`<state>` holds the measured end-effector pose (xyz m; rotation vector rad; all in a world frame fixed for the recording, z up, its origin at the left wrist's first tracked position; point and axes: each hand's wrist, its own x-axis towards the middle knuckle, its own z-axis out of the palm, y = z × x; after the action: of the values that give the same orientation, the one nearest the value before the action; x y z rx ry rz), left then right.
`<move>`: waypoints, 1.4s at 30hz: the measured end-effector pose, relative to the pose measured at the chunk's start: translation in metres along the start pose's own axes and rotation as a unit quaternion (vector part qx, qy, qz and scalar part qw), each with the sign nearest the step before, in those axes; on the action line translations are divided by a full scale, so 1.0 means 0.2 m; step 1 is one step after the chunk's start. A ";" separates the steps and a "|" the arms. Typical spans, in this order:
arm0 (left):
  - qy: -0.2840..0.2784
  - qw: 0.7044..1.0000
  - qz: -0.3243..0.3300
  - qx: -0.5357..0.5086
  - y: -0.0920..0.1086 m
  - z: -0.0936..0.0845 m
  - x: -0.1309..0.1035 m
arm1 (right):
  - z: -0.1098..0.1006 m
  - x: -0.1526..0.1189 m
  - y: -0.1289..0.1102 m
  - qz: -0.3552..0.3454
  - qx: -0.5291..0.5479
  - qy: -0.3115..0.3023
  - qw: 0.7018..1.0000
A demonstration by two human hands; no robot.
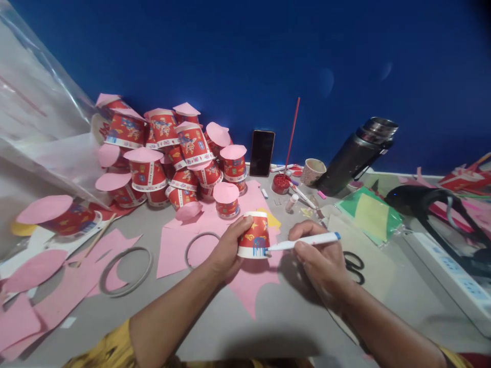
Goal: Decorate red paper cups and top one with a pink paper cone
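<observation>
My left hand grips a red paper cup from its left side. The cup is upside down, with its white rim low and gold patterns on the red wall. Blue strokes mark its lower side near the rim. In my right hand, a white marker with a blue end is pinched between thumb and fingers. The marker's tip points left and meets, or nearly meets, the blue strokes. Pink paper with cut edges lies on the table beneath the cup.
Red cups with pink paper tops are piled at the back left. A phone leans on the blue wall. A black flask, scissors, a white power strip and a grey ring are around my hands.
</observation>
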<state>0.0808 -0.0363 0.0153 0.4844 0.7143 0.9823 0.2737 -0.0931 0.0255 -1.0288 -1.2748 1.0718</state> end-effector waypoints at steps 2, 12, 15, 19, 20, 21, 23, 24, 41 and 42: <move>-0.012 1.000 0.015 0.007 0.00 0.00 0.00 | 0.00 -0.01 -0.02 -0.042 -0.050 -0.016 0.998; -0.018 0.999 0.025 0.006 -0.01 -0.01 0.00 | 0.02 -0.01 -0.06 -0.119 -0.145 -0.030 0.982; -0.020 0.999 0.024 0.010 -0.02 -0.02 0.01 | 0.02 0.00 -0.08 -0.117 -0.156 -0.026 0.980; -0.024 0.999 0.025 0.013 -0.02 -0.02 0.01 | 0.03 0.00 -0.10 -0.116 -0.171 -0.019 0.978; -0.026 0.999 0.025 0.013 -0.02 -0.02 0.01 | 0.03 0.00 -0.10 -0.116 -0.174 -0.017 0.978; -0.026 0.999 0.025 0.013 -0.02 -0.02 0.01 | 0.03 0.00 -0.10 -0.114 -0.177 -0.017 0.977; -0.028 0.999 0.025 0.014 -0.01 -0.02 0.01 | 0.03 0.00 -0.09 -0.104 -0.181 -0.022 0.978; -0.029 0.999 0.026 0.014 -0.01 -0.01 0.01 | 0.02 0.00 -0.09 -0.099 -0.183 -0.025 0.978; -0.047 0.997 0.050 0.042 -0.01 0.01 -0.01 | 0.03 -0.01 -0.09 -0.137 -0.194 -0.039 0.971; -0.047 0.997 0.052 0.044 -0.01 0.01 -0.01 | 0.03 -0.01 -0.10 -0.137 -0.191 -0.045 0.971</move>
<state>0.0826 -0.0398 0.0157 0.6455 0.6542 1.0213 0.2684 -0.0993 0.0443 -1.0547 -1.6869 0.6813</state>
